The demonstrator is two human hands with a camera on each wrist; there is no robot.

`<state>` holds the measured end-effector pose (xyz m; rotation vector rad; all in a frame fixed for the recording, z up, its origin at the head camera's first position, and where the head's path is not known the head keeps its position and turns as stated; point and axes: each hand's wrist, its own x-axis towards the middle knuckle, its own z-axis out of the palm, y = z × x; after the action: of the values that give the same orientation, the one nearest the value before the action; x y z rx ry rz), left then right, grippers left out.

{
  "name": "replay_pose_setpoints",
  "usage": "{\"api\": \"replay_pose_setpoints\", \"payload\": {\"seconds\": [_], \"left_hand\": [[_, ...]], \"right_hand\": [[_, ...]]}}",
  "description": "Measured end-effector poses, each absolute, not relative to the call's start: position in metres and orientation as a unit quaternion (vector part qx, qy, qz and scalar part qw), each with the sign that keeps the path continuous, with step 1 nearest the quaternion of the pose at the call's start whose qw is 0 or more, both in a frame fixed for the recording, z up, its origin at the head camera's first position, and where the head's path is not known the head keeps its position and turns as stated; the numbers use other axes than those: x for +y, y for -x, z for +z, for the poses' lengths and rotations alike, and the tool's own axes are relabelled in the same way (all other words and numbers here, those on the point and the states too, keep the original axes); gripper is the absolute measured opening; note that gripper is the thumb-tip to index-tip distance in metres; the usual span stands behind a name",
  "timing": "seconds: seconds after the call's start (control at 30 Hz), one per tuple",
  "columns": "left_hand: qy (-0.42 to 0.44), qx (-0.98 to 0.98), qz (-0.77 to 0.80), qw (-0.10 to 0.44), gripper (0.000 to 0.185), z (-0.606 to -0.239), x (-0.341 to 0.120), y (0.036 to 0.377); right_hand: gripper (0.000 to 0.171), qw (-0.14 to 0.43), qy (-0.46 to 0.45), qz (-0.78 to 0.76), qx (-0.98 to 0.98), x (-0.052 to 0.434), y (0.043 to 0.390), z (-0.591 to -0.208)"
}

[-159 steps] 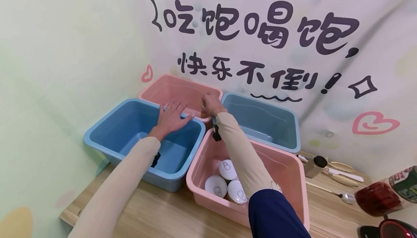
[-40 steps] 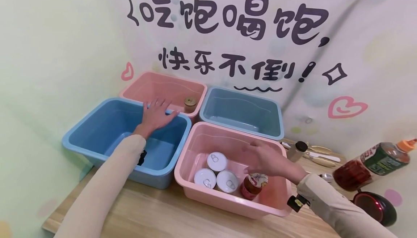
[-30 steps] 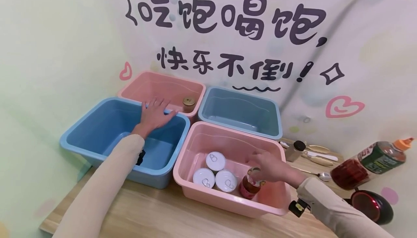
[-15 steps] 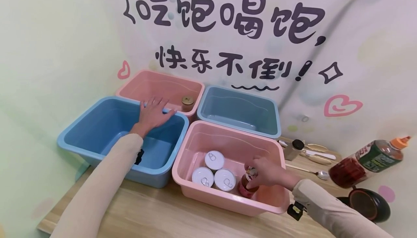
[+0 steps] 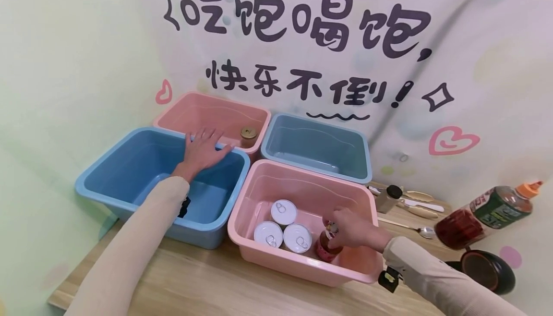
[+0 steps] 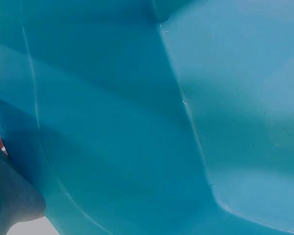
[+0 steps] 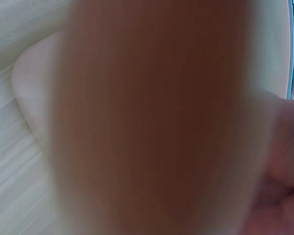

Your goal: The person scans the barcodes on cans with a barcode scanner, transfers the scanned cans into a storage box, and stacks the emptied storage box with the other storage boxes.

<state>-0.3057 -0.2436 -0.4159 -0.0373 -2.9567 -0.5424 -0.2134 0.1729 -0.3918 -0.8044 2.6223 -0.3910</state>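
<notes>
My right hand [image 5: 354,228] reaches into the front pink bin [image 5: 298,275], fingers and thumb round the top of a small reddish-brown jar [image 5: 327,251] with a printed lid. Left of the jar, three cans with white pull-tab lids stand close together, the nearest being a can [image 5: 297,238]. My left hand [image 5: 202,151] lies palm down with spread fingers on the far rim of the front blue bin [image 5: 116,200]. In the left wrist view, a bit of the hand [image 6: 19,196] shows beside the blue wall. A blurred brown shape [image 7: 157,122] blocks most of the right wrist view.
The back pink bin [image 5: 207,109] holds a gold-lidded can [image 5: 248,134]. Beside it stands a grey-blue bin [image 5: 319,145]. On the table [image 5: 207,277] at right are a black-capped shaker [image 5: 389,200], cutlery with a spoon [image 5: 425,232], and a tilted red sauce bottle [image 5: 484,217] above a dark round object [image 5: 486,270].
My right hand has come from the back pink bin, where the gold-lidded can now shows, to the front pink bin and lowered onto the jar. My left hand keeps to the blue rim.
</notes>
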Motion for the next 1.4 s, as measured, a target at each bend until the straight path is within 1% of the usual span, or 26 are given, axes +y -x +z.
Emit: {"api": "replay_pose_setpoints", "payload": {"seconds": [0.27,0.47,0.7,0.8,0.93,1.2,1.4], "left_hand": [[0.018,-0.981,-0.181,0.072,0.077,-0.417,-0.244,0.307],[0.015,-0.981,-0.179,0.068,0.078,-0.416,-0.244,0.306],[0.016,-0.981,-0.179,0.067,0.079,-0.416,-0.245,0.307],[0.017,-0.981,-0.18,0.07,0.078,-0.416,-0.245,0.307],[0.017,-0.981,-0.179,0.072,0.077,-0.416,-0.244,0.306],[0.018,-0.98,-0.182,0.08,0.076,-0.417,-0.245,0.308],[0.018,-0.98,-0.182,0.078,0.077,-0.418,-0.245,0.308]], "right_hand": [[0.035,0.167,0.276,-0.138,0.936,0.174,0.216,-0.392],[0.033,0.149,0.275,-0.129,0.941,0.172,0.22,-0.382],[0.023,0.136,0.286,-0.121,0.941,0.174,0.225,-0.357],[0.025,0.142,0.283,-0.14,0.938,0.176,0.226,-0.342],[0.025,0.134,0.289,-0.148,0.936,0.18,0.226,-0.322],[0.024,0.106,0.276,-0.17,0.94,0.198,0.227,-0.284],[0.024,0.058,0.279,-0.188,0.94,0.217,0.223,-0.266]]}}
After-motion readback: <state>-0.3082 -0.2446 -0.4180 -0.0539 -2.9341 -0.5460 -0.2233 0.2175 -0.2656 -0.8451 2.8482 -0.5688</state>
